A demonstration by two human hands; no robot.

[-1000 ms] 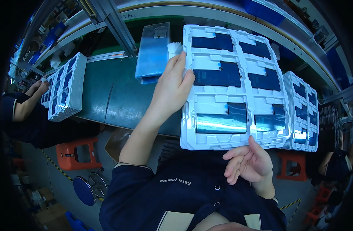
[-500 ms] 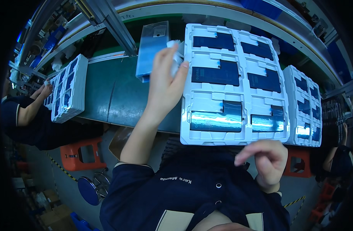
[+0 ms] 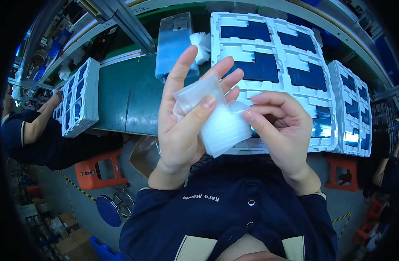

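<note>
Small clear plastic bag [image 3: 198, 93]: thin, glossy film, crumpled at its lower edge; held up close to the camera, above the near edge of the green table [image 3: 121, 104]. Behind and below it, a white, soft, matte foam pouch [image 3: 223, 128], roughly rectangular, lower corner hanging free.

Left hand [image 3: 182, 126]: palm toward the camera, wrist low, fingers [image 3: 177, 74] spread and pointing up; the thumb crosses the palm and presses the clear bag and foam pouch against the fingers, so the hand grips both.

Right hand [image 3: 280, 126]: back of hand to the right, fingers curled inward; thumb and forefinger tips pinch the right edge of the foam pouch.

Large white moulded plastic tray [image 3: 234, 52]: flat on the table behind the hands, ribbed pockets holding dark blue rectangular panels [image 3: 258, 67]; the nearest pockets show shiny reflective ones. A second like stack of white trays [image 3: 354, 108] lies at far right.

Pale blue translucent flat packet [image 3: 173, 43]: upright rectangle, small white label near its top, left of the tray.

Stack of white trays with blue inserts [image 3: 80, 98]: at the table's left edge, beside another person's arm [image 3: 38, 126] in a dark blue sleeve.

Orange plastic stool [image 3: 97, 169]: on the floor, lower left.
</note>
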